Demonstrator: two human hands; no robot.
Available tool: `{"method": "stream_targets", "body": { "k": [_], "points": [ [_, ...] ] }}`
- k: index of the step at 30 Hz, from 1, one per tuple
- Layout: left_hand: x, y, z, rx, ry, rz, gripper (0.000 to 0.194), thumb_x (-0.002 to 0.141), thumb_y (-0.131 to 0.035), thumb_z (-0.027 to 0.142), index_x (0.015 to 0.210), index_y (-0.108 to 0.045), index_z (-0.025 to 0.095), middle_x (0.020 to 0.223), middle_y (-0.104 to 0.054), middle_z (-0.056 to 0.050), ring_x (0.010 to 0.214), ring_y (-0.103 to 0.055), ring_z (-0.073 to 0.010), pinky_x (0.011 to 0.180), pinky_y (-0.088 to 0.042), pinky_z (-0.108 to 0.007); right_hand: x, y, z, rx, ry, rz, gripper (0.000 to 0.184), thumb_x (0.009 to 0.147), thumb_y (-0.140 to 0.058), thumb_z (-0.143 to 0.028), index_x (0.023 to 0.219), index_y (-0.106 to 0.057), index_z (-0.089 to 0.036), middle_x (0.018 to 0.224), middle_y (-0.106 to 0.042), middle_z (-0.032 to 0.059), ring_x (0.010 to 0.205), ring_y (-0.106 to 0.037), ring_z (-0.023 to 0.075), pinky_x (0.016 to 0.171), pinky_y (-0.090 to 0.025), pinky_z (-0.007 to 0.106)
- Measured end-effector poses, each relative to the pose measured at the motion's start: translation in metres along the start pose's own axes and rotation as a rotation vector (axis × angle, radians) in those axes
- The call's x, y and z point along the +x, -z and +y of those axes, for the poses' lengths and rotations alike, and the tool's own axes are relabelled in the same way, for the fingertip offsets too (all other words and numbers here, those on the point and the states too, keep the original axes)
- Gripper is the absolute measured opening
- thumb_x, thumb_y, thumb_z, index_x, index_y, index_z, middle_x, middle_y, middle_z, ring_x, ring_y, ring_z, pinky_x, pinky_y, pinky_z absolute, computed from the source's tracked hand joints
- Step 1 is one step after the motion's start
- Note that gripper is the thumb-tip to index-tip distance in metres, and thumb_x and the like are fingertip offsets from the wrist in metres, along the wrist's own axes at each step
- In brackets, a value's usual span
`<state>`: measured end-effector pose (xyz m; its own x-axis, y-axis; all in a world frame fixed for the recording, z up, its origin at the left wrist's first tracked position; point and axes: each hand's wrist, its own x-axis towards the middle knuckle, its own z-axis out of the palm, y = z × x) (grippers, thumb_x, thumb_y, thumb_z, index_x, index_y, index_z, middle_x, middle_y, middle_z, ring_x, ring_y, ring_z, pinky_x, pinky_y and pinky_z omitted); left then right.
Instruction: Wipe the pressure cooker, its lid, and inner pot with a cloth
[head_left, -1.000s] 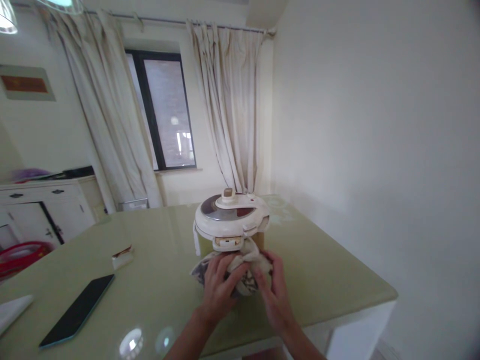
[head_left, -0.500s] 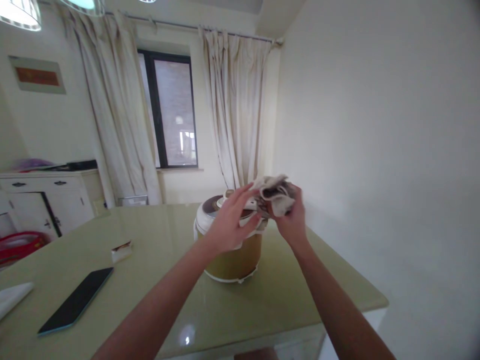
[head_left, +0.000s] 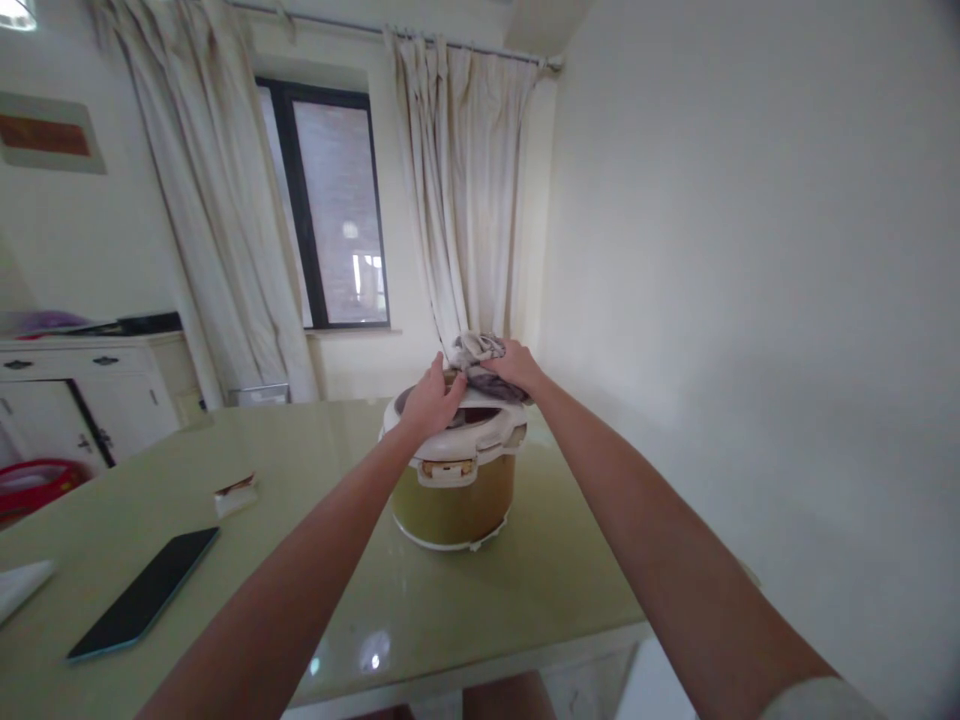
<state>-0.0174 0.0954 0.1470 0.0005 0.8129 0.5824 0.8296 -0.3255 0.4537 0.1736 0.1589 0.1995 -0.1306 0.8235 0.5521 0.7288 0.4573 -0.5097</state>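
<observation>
**Cloth (head_left: 480, 362) bunching in the right hand (head_left: 517, 366) atop a cooker (head_left: 454, 505)**

In the head view, the person's two arms are reaching forward over a pale green table (head_left: 577, 575), where the cooker is standing upright, its front latch (head_left: 448, 472) facing the person. The right hand is closing its fingers around the crumpled, patterned cloth, which is lying over the far right part of the white lid (head_left: 480, 438). The left hand (head_left: 430, 402) is spreading partly open above the lid's left half, thumb standing apart from the fingers and pointing toward the cloth. Whether that thumb is touching the cloth, one cannot tell; the hand itself is partly covering the lid's dark panel.

To the left of the cooker, a small white packet (head_left: 236, 497) is lying on the table, and nearer the person a flat dark device (head_left: 146, 592) is resting at a slant. A white object (head_left: 24, 588) is showing at the left edge, cut off by the border. Behind the table, pale curtains (head_left: 480, 190) are hanging on both sides of a dark-framed window (head_left: 341, 215), with a white cabinet (head_left: 124, 390) standing at the left.
</observation>
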Motion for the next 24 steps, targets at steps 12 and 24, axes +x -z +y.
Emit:
{"method": "stream_targets", "body": {
  "k": [12, 24],
  "points": [
    [-0.003, 0.007, 0.013, 0.076, 0.025, -0.034, 0.037, 0.104, -0.041, 0.031, 0.128, -0.067, 0.02, 0.135, -0.069, -0.015, 0.125, -0.066, -0.0281, 0.104, -0.05, -0.038, -0.063, 0.001, -0.014, -0.313, 0.171, -0.056, 0.064, 0.085, -0.073, -0.053, 0.142, -0.062, -0.026, 0.13, -0.067, 0.0149, 0.118, -0.065, 0.0358, 0.099, -0.051, 0.043],
    [-0.003, 0.009, 0.014, 0.113, 0.068, -0.03, 0.036, 0.105, -0.041, 0.037, 0.126, -0.066, 0.02, 0.131, -0.07, -0.015, 0.12, -0.069, -0.0297, 0.103, -0.05, -0.04, 0.001, -0.025, -0.036, -0.364, 0.024, -0.128, 0.057, 0.092, -0.068, -0.04, 0.146, -0.051, -0.034, 0.133, -0.063, 0.0165, 0.114, -0.068, 0.0366, 0.094, -0.052, 0.05]
  ]
}}
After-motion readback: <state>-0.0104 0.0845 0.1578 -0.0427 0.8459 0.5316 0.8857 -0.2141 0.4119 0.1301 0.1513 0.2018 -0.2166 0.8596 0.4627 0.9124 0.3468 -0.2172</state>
